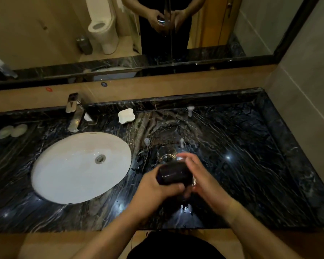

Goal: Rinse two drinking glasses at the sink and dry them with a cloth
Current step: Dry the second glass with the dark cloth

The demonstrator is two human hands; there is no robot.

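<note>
From my remote station I read the scene left to right. At far left, two pale round pads lie on the dark marbled desk. Next comes the chrome tap, standing behind the white oval sink, whose metal drain sits right of centre. Behind the sink's right edge rests a white wavy-edged dish.

Right of the sink, one drinking glass stands on the desk, mouth up, clear and apparently empty (light glints on its rim). It is just beyond the hands and apart from them.

The left hand is above the desk's front half. Its grip is curled around the second glass, thumb across the near side. This glass lies roughly level, appears dark, and shows a bright rim at its right end. Whether a dark cloth covers it I cannot tell.

The right hand meets the glass at that right end. Its fingers lie nearly straight against the glass, fingertips reaching over the top.

Small water drops glisten on the desk beneath the hands. Above, the mirror reflects both hands.
</note>
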